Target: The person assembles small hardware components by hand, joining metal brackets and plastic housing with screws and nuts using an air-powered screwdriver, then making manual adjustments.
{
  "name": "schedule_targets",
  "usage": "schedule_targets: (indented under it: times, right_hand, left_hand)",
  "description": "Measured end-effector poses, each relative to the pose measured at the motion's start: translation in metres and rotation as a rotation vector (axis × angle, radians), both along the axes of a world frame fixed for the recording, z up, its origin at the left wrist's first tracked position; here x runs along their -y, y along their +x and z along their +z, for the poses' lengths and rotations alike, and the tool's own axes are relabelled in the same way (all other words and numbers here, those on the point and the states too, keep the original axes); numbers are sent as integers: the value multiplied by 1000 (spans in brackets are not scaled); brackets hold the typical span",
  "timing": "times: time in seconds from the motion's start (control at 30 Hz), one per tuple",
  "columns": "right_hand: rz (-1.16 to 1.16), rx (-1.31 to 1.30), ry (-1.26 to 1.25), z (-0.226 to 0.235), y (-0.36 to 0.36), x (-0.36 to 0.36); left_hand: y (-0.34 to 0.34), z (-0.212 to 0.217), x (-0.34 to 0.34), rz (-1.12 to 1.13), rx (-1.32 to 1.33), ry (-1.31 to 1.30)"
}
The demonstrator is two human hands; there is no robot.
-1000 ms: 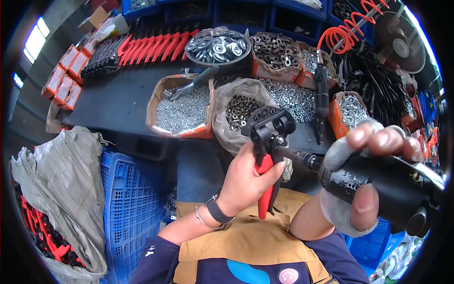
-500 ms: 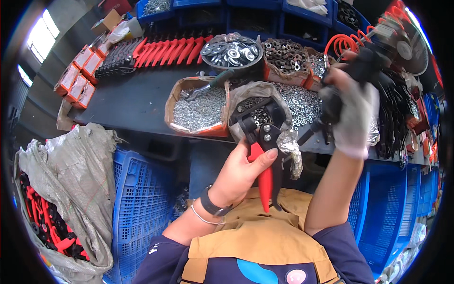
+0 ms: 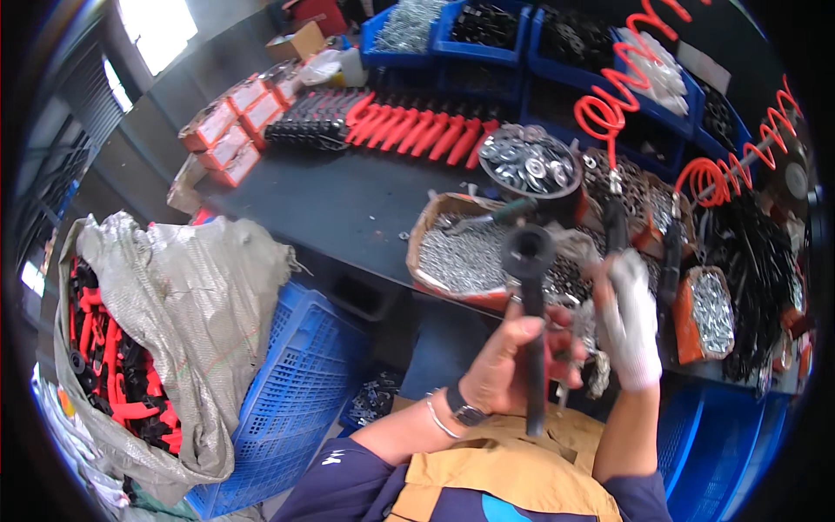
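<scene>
Hand cutter (image 3: 535, 374) in bare left hand (image 3: 497, 370), before the front edge of the bench (image 3: 304, 209); fingers curled around the handles and gripping them. Stands nearly upright in view, black head upward, overlapping the carton of small screws (image 3: 481, 298). Lies to the left of gloved right hand (image 3: 628, 322), apart from it. Nearer to right hand than to left: pneumatic screwdriver (image 3: 615, 222) on red coiled hose (image 3: 611, 155). Because of blur, cannot tell if right fingers closed on it.
</scene>
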State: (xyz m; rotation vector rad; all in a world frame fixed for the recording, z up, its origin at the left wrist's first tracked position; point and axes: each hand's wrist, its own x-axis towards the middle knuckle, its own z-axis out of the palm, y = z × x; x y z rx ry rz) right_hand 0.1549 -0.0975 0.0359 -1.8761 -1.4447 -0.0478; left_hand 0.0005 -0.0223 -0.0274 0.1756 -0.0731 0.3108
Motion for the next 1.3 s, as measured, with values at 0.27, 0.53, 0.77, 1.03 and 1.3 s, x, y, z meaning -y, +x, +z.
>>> schedule_targets:
  times: [0.27,0.53,0.77,1.03,1.3]
  right_hand:
    - [449,242,183,24,-32,41]
    - [145,-52,83,-59,-16,62]
    - [137,311,-151,-86,-28,67]
    - [124,316,-231,-82,-26,61]
    - [107,275,-292,-75,-33,52]
  left_hand:
    - [-15,19,-30,417,-6,1319]
    - [20,48,-267,888,-55,80]
    - [66,-15,-470,1140,-391,-433]
    - [92,-36,-503,1056,-407,-454]
    - [80,-32,-471,994,-335,-199]
